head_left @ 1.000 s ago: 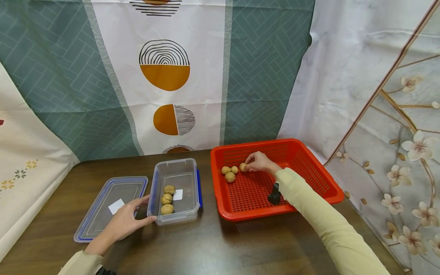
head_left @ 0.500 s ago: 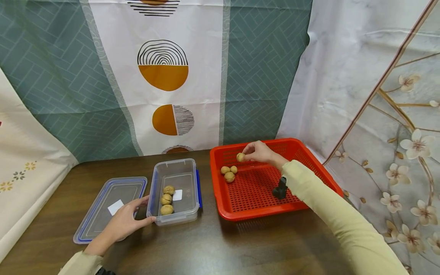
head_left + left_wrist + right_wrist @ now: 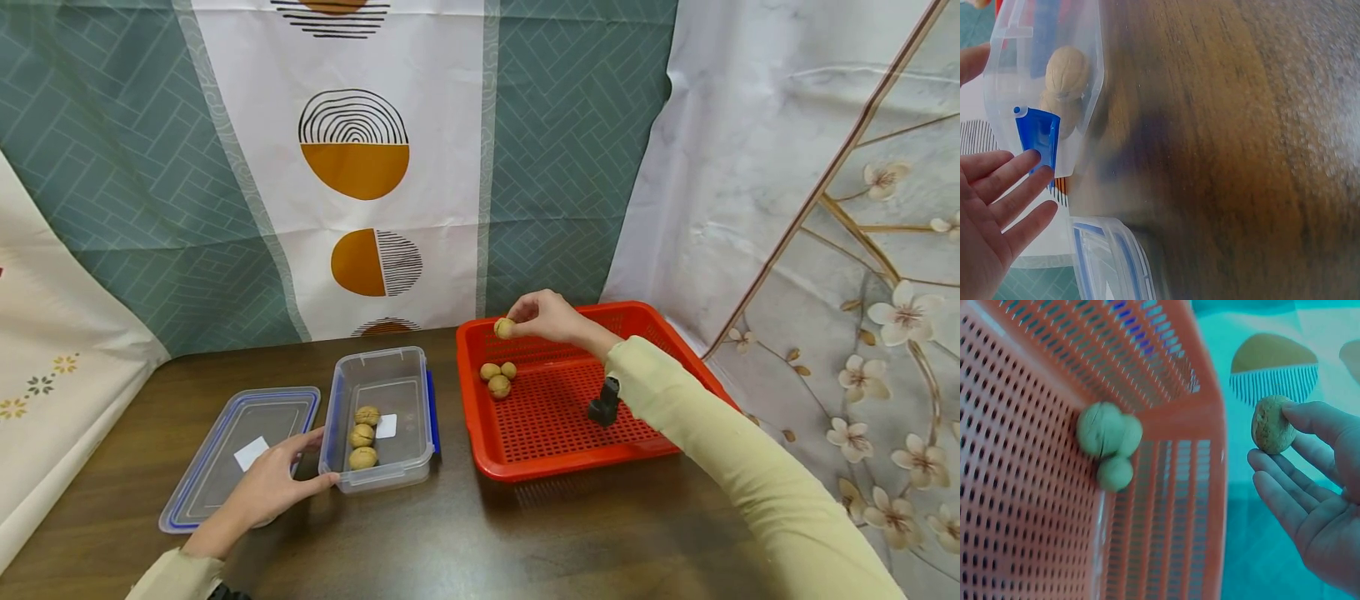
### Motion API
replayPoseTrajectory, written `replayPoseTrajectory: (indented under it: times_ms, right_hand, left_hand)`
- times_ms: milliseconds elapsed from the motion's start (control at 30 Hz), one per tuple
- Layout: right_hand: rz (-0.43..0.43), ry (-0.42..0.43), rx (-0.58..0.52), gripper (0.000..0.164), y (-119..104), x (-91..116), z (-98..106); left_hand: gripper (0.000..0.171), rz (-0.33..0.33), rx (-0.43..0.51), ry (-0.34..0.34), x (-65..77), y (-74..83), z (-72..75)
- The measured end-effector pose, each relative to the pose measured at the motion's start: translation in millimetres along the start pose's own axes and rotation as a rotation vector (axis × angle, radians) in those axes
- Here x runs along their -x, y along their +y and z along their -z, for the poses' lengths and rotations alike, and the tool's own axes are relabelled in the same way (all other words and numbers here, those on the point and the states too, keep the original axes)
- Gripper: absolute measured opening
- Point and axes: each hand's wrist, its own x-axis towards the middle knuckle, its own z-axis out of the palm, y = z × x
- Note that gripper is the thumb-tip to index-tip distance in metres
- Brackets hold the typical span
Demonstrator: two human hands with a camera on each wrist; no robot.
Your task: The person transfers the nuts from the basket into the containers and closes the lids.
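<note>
Pinched between thumb and fingers of my right hand [image 3: 551, 317] is a walnut [image 3: 504, 328], held above the back left part of the red basket [image 3: 558, 467]. In the right wrist view the same walnut [image 3: 1274, 425] appears beside the basket's rim. Three more walnuts [image 3: 498, 386] lie clustered at the basket's left side. My left hand [image 3: 272, 482] rests at the left side of a clear plastic container [image 3: 408, 387], its fingers extended and the thumb at the near corner. A row of three walnuts [image 3: 362, 436] sits inside that container; the left wrist view shows the hand's fingers by a blue clip [image 3: 1040, 134].
A clear lid with a blue seal [image 3: 225, 483] lies on the brown table [image 3: 450, 542], left of the container and partly behind my left hand. White paper pieces [image 3: 251, 452] show on it and in the container. Patterned cloths [image 3: 562, 167] hang behind and at both sides.
My right hand has lifted the walnut from the basket floor and carried it up and to the left. The left hand and the container stay in place.
</note>
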Motion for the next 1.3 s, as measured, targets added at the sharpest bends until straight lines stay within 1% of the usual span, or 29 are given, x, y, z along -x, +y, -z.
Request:
replayPoseTrajectory:
  times_ms: [167, 333, 567, 767, 933, 1033, 1167, 1300]
  right_hand:
    - [0.029, -0.019, -0.016, 0.024, -21.1, -7.2, -12.9]
    - [0.048, -0.053, -0.034, 0.023, -42.8, -14.8, -33.6]
    - [0.095, -0.104, -0.041, 0.022, -68.8, -24.5, -72.1]
    - [0.121, -0.127, -0.031, 0.021, -86.4, -30.7, -108.6]
    - [0.119, -0.187, 0.005, 0.020, -95.0, -30.0, -138.6]
    - [0.104, -0.213, 0.014, 0.019, -98.1, -28.9, -153.6]
    - [0.063, -0.200, 0.048, 0.017, -101.2, -26.8, -171.4]
    - [0.035, -0.153, 0.093, 0.017, -103.5, -21.7, -187.1]
  left_hand:
    - [0.077, -0.001, -0.006, 0.001, -0.4, -0.6, 0.1]
    - [0.077, -0.003, -0.011, 0.004, -0.5, -1.4, -0.1]
    - [0.077, -0.003, -0.012, 0.005, 0.5, -2.4, 0.2]
    - [0.077, -0.010, -0.016, 0.013, 1.4, -2.2, -1.4]
    - [0.076, -0.015, -0.007, 0.019, 0.8, -1.7, -2.7]
    - [0.075, -0.018, -0.007, 0.021, 0.2, -1.7, -2.6]
    - [0.075, -0.020, -0.015, 0.026, 0.2, -1.7, -1.8]
    - [0.075, -0.021, -0.008, 0.029, 0.6, -1.2, -1.0]
